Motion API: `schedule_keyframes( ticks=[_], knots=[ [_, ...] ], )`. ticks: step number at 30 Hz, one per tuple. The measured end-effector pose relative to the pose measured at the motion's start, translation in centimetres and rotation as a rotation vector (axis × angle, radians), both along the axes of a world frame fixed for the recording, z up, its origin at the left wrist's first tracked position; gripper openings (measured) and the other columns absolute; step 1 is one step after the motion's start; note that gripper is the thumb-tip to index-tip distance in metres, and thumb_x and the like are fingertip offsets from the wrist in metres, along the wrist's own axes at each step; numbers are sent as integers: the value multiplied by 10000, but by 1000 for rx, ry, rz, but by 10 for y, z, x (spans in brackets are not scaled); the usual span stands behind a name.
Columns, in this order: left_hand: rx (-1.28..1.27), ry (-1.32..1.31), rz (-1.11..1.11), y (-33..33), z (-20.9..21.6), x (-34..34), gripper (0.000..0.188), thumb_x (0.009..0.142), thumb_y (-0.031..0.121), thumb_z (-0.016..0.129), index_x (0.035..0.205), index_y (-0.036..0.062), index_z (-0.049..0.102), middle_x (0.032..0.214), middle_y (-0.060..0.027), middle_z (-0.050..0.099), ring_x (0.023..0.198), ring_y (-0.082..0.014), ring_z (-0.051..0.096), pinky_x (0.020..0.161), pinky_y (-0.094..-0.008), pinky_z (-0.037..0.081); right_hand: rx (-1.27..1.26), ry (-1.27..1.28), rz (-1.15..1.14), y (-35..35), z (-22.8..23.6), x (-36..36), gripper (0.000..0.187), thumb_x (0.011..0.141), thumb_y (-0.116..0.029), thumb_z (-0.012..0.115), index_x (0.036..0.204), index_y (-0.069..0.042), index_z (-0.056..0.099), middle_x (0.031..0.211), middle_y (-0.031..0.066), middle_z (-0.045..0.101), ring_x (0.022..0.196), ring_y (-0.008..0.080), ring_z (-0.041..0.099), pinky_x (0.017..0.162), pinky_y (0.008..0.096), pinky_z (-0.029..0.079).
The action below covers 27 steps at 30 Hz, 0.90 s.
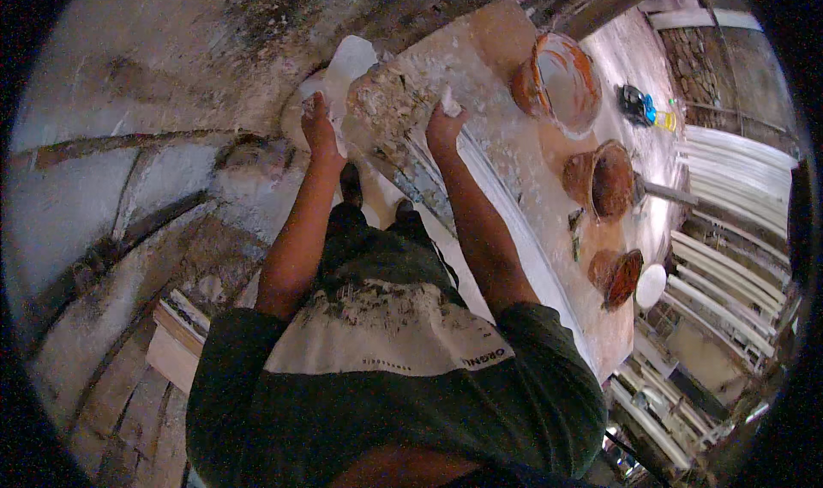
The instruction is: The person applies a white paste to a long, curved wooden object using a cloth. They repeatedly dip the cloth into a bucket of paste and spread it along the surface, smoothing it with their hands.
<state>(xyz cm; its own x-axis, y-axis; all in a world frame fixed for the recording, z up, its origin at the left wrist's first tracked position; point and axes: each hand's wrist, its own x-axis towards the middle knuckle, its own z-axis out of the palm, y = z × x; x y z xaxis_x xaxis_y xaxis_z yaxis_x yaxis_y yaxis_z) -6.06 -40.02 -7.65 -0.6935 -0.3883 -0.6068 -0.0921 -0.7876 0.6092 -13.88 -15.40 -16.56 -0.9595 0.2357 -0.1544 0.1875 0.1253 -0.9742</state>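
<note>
My left hand (319,129) is out past the near end of the workbench, its fingers bent and whitened. What they hold, if anything, is too small and blurred to make out. Just beyond it shows a smooth white flat piece (351,57) with a rounded end. Over the bench, my right hand (445,129) is closed on a small white lump (450,103), perhaps plaster or a wad of cloth. Between both hands lies a crusty heap of pale debris (390,102) at the bench corner. A long white moulding strip (506,205) runs along the bench edge beneath my right forearm.
On the dusty workbench (549,175) stand a large orange-brown bucket (536,81) with whitish contents and two smaller reddish tubs (583,175). A white disc (651,286) lies beyond them. Long white strips (737,175) are stacked at right. A wooden box (176,338) sits at lower left.
</note>
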Motion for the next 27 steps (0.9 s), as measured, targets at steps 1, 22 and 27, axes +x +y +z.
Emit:
schedule_keyframes(
  ticks=[1, 22, 27],
  knots=[
    [13, 25, -64, 1, 1, 7, 869, 832, 444, 655, 1401, -19, 189, 1325, -174, 447, 1139, -316, 510, 895, -443, 456, 100, -16, -39, 2, 4, -1, 440, 890, -258, 549, 1225, 12, 456, 942, 90, 584, 846, 157, 557, 835, 312, 448],
    [-77, -18, -33, -30, 12, 3, 563, 927, 437, 503, 1311, 33, 424, 1279, -154, 494, 1097, -326, 537, 891, -499, 472, 383, 307, 112, -25, 125, -26, 275, 794, -59, 606, 1052, 33, 582, 978, 190, 635, 874, 316, 630, 763, 409, 497],
    [-179, -223, -116, -13, 39, 2, 537, 941, 433, 466, 1325, 59, 425, 1285, -108, 502, 1091, -312, 541, 897, -490, 467, 436, 517, 349, -65, 185, -69, 250, 751, -65, 642, 999, -36, 635, 913, 266, 625, 877, 411, 616, 755, 440, 505]
  ],
)
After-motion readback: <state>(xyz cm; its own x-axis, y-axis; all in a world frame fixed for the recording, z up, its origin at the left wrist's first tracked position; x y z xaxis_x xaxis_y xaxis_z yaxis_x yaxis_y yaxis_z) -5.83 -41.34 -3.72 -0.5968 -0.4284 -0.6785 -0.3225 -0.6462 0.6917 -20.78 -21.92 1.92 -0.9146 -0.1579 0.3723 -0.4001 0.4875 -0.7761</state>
